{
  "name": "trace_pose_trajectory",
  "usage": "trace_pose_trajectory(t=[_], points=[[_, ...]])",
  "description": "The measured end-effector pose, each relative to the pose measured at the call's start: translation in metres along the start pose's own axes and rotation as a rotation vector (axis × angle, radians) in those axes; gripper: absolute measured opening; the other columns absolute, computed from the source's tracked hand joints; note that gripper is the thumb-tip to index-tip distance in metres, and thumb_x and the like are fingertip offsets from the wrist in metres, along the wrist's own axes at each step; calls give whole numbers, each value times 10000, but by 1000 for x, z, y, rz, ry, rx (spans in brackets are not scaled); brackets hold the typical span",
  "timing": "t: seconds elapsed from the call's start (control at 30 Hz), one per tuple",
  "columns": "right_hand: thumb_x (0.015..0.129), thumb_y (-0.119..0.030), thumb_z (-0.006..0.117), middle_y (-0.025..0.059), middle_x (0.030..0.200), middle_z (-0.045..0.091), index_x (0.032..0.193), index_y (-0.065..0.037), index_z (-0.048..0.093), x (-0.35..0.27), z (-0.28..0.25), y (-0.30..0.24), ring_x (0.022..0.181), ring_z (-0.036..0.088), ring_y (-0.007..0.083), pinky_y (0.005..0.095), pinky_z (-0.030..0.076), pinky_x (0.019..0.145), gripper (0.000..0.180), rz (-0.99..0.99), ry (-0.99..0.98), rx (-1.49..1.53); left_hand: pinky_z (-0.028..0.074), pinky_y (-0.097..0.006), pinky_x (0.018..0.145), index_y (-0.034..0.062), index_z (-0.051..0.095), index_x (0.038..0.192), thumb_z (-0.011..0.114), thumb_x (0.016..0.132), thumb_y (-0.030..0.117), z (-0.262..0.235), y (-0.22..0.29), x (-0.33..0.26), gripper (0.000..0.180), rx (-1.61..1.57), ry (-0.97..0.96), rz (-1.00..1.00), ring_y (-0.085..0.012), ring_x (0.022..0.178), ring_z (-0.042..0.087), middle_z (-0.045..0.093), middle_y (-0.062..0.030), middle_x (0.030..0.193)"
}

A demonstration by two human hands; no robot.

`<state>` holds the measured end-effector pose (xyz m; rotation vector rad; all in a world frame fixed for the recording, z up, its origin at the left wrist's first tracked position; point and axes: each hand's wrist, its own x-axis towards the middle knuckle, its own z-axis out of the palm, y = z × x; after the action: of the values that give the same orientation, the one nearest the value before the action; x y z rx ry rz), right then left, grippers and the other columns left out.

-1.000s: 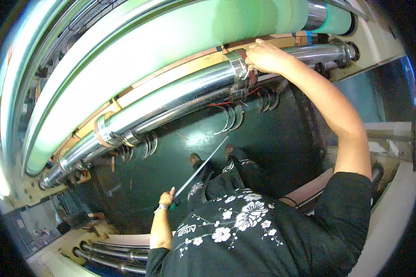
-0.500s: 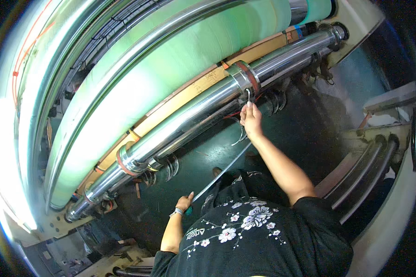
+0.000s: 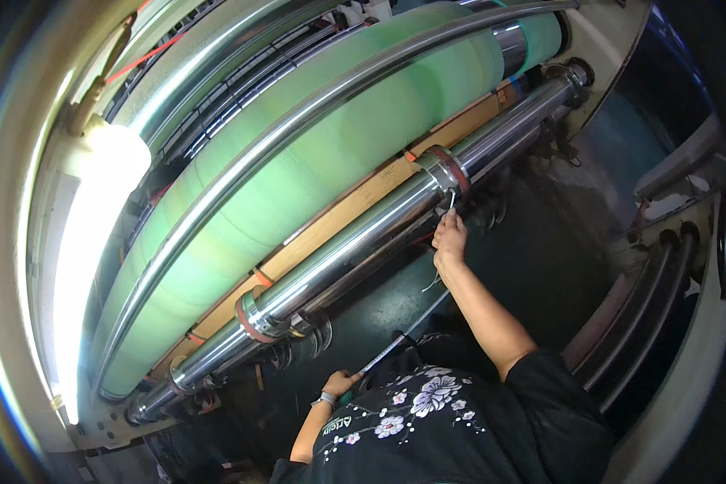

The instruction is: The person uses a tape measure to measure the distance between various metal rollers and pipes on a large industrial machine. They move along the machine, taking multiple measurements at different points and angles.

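Tool, slim and metallic, is pinched between the thumb and fingers of the right hand, its far end at the collar around the polished roller. The left hand, low and near the black shirt, curls around a measuring tape, whose pale strip slants up toward the right forearm. Beyond the roller run a tan board and a large green roll.
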<state>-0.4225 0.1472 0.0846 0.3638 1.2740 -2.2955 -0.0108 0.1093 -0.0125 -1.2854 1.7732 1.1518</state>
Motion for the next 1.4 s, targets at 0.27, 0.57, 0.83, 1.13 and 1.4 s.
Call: trace_pose_trajectory(t=[0.27,0.57,0.83,1.13,1.4], points=[[877,-364,435,-66,483,273,659,-156,380,6,1,-1,369,246,49,201,181,328,306,21,23,-19,439,-356,733,63,636,865,577,701,409,-28,17,53,387,169,-37,236,-306,834,578,614,-172,859],[889,-322,394,-36,567,356,686,-131,420,-28,-24,5,465,337,62,184,274,425,280,-191,51,-301,449,-420,716,101,648,837,584,679,402,30,-1,55,346,207,111,178,-300,803,586,623,-127,845],[888,-240,445,-23,535,392,609,-43,437,-106,-44,147,486,343,56,225,283,435,342,62,-1368,-1155,420,-397,779,43,612,954,531,783,327,117,-65,-42,341,-343,193,-138,-303,899,552,595,-143,961],[900,-289,422,-60,531,353,634,-86,420,-223,-25,263,458,292,39,213,242,416,334,379,-2099,-1231,433,-402,765,-8,615,912,535,778,316,266,-113,-48,360,-939,328,-579,-334,878,560,586,-193,945],[892,-277,426,-25,532,382,621,-52,436,-356,9,359,499,336,64,239,283,454,352,310,-2480,-1328,427,-357,615,45,605,816,510,812,362,263,-163,-93,331,-1280,728,-680,-230,700,550,588,-110,784]])
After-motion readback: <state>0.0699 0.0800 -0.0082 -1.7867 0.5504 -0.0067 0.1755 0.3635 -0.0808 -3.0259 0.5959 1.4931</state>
